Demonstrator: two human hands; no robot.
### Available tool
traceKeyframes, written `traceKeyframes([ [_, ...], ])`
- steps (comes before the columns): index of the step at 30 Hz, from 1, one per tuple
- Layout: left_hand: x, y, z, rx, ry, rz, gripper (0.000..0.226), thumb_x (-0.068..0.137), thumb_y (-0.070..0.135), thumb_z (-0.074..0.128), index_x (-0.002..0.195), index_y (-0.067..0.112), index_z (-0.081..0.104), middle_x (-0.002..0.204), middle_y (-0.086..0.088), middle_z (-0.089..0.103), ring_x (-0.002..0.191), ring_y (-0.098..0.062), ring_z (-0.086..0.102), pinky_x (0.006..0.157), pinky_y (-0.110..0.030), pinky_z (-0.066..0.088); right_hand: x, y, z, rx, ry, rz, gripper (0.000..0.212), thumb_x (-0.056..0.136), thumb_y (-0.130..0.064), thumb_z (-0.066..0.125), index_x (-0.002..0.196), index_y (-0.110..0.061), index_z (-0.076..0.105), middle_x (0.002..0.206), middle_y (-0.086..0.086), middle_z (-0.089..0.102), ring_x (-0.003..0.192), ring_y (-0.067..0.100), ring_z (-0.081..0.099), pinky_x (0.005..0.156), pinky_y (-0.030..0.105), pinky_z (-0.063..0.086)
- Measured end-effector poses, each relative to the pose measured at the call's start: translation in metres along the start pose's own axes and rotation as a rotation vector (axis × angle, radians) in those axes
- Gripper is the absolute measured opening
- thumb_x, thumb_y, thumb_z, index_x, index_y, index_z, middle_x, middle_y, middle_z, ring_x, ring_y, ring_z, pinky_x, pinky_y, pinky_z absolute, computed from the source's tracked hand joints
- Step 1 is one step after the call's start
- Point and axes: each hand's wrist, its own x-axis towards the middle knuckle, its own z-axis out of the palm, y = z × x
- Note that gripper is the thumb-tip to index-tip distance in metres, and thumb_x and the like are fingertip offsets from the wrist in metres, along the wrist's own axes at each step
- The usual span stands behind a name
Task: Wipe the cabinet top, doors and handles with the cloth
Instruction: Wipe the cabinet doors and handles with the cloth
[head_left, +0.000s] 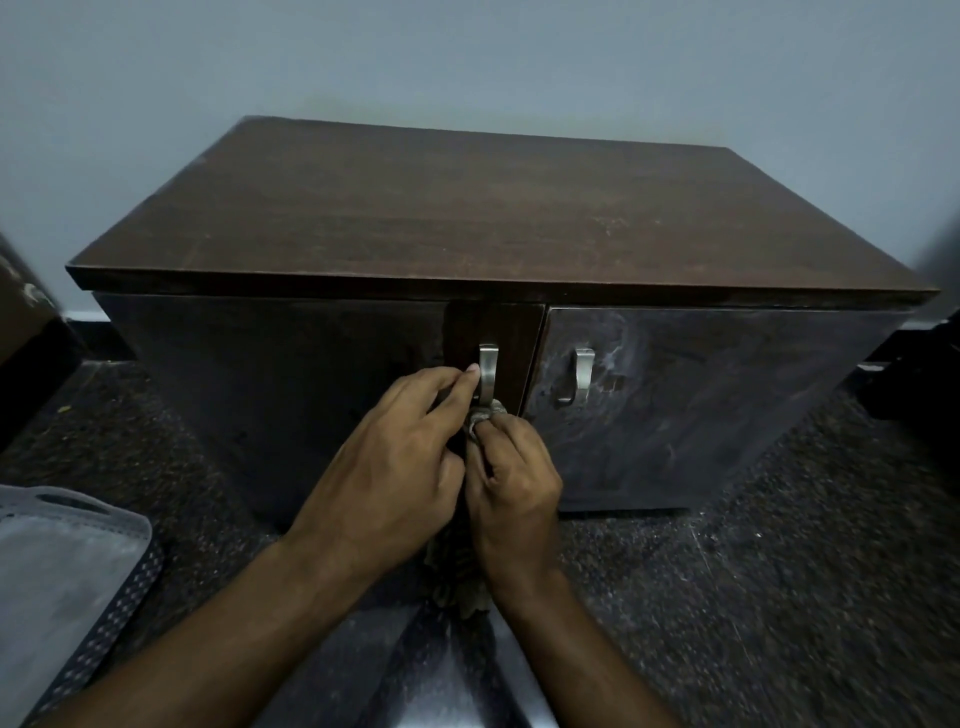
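A low dark-brown cabinet stands against the wall, its bare top (483, 208) facing me. Two doors close its front, the left door (270, 379) and the right door (701, 395), which shows pale smears. Each carries a metal handle. My left hand (384, 467) pinches the left handle (488, 366) with thumb and forefinger. My right hand (511, 478) is closed on a greyish cloth (485, 413), bunched against the bottom of that handle; the rest of the cloth hangs below between my wrists. The right handle (583, 371) is untouched.
A grey bag with a cut-out grip (57, 551) lies on a perforated dark tray at the lower left. Speckled dark floor (779, 571) surrounds the cabinet. Dark furniture edges show at the far left (26, 332) and far right (924, 364).
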Motion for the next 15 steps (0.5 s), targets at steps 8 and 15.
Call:
traceKeyframes([
  [8,0.0,-0.002,0.0,-0.013,-0.008,0.001,0.066,0.081,0.003,0.06,0.145,0.008,0.045,0.136,0.0,0.049,0.127,-0.008,0.043,0.103,-0.015,0.033,-0.002,0.0,-0.001,0.06,-0.122,0.071,0.016,0.086,0.005,0.073,0.102,0.002,0.073,0.102,0.011,0.068,0.095,0.017,0.066,0.084,0.027,0.057],
  [15,0.003,0.0,-0.003,0.008,0.011,0.008,0.067,0.082,0.007,0.057,0.147,0.01,0.042,0.137,0.0,0.047,0.126,-0.011,0.044,0.104,-0.021,0.039,0.018,-0.031,-0.031,0.129,0.189,0.17,0.02,0.09,0.006,0.066,0.11,0.008,0.066,0.107,0.013,0.065,0.101,0.008,0.059,0.09,0.009,0.045],
])
